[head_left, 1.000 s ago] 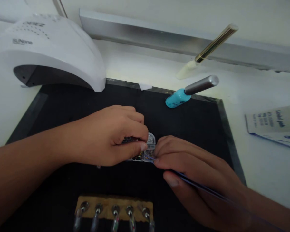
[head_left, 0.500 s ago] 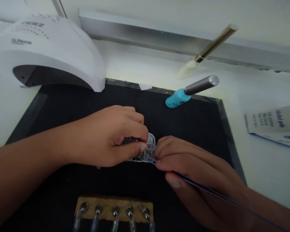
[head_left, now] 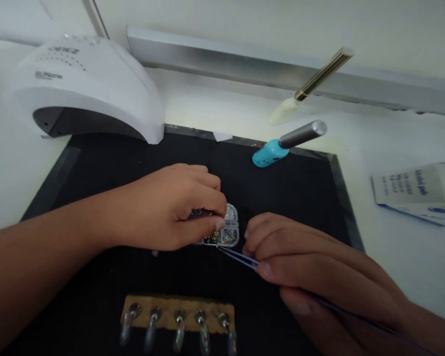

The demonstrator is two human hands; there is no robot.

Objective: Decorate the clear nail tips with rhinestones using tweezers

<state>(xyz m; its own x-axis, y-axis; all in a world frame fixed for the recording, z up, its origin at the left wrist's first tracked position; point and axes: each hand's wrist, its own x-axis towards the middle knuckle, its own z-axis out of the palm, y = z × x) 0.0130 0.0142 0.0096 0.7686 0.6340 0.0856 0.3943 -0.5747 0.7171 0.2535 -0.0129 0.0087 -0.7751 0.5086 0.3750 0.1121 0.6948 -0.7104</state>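
Note:
A clear compartment case (head_left: pixel 230 237) of tiny rhinestones lies on the black mat. My left hand (head_left: pixel 170 207) is closed over it, thumb and forefinger pressed together on its middle, and hides its left part. In my right hand (head_left: pixel 311 262) is a pair of purple tweezers (head_left: pixel 239 256), their two tips just at the case's front edge. Something tiny may be at the tips; it is too small to make out. Closer to me, a brown strip (head_left: pixel 189 316) bears several clear nail tips (head_left: pixel 178 338) on metal stands.
At the back left stands a white nail lamp (head_left: pixel 96 94). A turquoise bottle (head_left: pixel 270 152) with a silver cap stands on the mat's far side, and a pale bottle (head_left: pixel 284 110) with a gold cap behind it. An alcohol pad packet (head_left: pixel 404 188) lies right.
My right hand has drawn back toward me and to the right, bringing the tweezer tips from inside a front compartment to the case's front edge. My left hand stays on the case.

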